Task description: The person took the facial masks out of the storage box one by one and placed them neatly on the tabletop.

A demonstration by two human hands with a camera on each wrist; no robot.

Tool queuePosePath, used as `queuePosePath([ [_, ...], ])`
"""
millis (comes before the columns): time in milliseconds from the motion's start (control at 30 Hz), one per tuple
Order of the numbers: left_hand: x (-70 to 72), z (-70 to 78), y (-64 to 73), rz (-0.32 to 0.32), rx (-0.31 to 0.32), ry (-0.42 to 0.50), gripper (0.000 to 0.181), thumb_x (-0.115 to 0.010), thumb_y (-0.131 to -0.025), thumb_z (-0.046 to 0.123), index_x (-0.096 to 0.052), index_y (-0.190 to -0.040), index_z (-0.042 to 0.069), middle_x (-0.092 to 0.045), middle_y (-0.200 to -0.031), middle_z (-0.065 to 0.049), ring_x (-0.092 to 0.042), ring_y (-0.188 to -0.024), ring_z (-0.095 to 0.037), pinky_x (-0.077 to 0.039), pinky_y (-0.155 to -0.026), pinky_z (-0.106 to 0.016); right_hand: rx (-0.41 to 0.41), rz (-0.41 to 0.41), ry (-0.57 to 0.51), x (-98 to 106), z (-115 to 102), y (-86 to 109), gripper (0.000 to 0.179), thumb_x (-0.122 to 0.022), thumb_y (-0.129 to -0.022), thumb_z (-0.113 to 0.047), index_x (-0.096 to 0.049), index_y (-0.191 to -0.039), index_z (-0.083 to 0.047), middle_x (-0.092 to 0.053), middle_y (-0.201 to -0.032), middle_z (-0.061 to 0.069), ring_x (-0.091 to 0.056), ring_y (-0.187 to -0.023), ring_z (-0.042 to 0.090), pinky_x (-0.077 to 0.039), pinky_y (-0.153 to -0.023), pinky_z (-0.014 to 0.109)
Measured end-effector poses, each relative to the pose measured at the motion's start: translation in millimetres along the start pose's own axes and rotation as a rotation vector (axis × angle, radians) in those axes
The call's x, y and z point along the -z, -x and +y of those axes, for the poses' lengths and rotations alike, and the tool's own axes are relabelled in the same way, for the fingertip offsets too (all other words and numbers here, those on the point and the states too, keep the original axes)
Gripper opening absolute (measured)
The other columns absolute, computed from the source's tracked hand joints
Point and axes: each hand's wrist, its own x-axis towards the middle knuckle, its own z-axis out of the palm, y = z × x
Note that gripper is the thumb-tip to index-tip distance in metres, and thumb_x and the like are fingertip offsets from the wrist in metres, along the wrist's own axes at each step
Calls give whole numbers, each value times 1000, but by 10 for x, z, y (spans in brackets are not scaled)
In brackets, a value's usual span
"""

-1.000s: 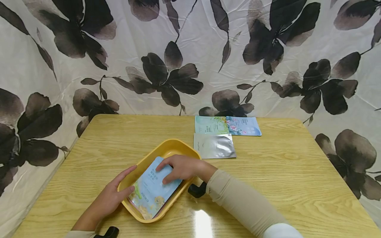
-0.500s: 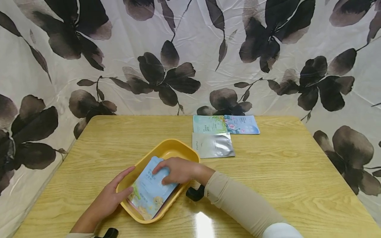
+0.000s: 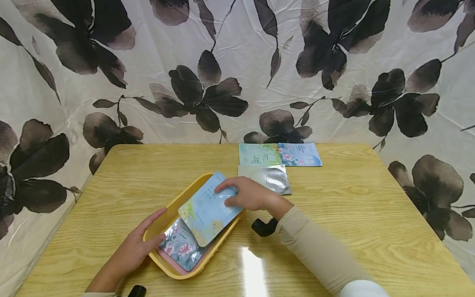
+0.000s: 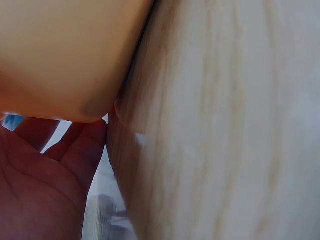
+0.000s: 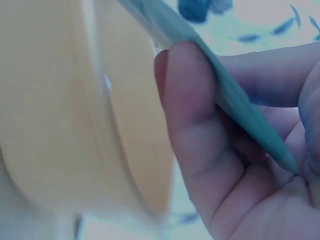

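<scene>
In the head view, my right hand [image 3: 252,194] pinches a light blue sheet mask packet [image 3: 204,214] by its right side, thumb against fingers. The packet is tilted over the yellow plastic basin [image 3: 176,208]. The right wrist view shows it edge-on between thumb and fingers, beside the basin's wall [image 5: 50,100]. Beneath it a shiny grey packet with pink flowers [image 3: 183,245] lies in the basin, a pink edge showing below. My left hand [image 3: 137,243] holds the basin's left rim, thumb over the inside and fingers along the outer wall [image 4: 60,55].
Behind the basin a pale green packet [image 3: 257,154] and a blue flowered packet [image 3: 300,154] lie side by side. A silver packet [image 3: 276,181] lies before them, partly covered by my right hand. The wooden table [image 3: 341,198] ends at a floral cloth [image 3: 148,62].
My right hand has lifted the light blue packet and drawn it up and to the right, uncovering the flowered packet below. My left hand stays at the basin's rim.
</scene>
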Motion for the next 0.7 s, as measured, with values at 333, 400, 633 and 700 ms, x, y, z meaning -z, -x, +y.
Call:
queuePosePath([
  [333, 9, 27, -14, -5, -7, 3, 62, -64, -98, 27, -39, -154, 18, -33, -157, -21, -24, -142, -52, -22, -105, -74, -14, 292, -132, 636, 371, 458, 37, -69, -92, -6, -65, -130, -4, -51, -144, 16, -46, -130, 31, -42, -102, 45],
  [400, 9, 30, -20, -6, -8, 7, 62, -64, -98, 26, -39, -154, 17, -33, -157, -21, -23, -143, -51, -21, -106, -74, -23, 346, -152, 762, 457, 567, 39, -67, -93, -4, -63, -131, 0, -51, -144, 18, -48, -128, 33, -44, -98, 43],
  [633, 9, 25, -21, -1, -18, -3, 62, -64, -98, 25, -39, -154, 16, -34, -157, -21, -23, -142, -51, -21, -105, -74, -155, 523, -239, 1108, 874, 892, 41, -60, -98, -1, -53, -138, 6, -36, -151, 24, -55, -96, 22, -51, -74, 23],
  [700, 9, 23, -22, -6, -5, -7, 63, -64, -98, 26, -39, -154, 17, -33, -157, -21, -23, -142, -52, -22, -105, -75, -190, 561, -264, 1168, 984, 985, 42, -59, -98, -1, -51, -139, 7, -32, -153, 26, -54, -92, 17, -51, -71, 21],
])
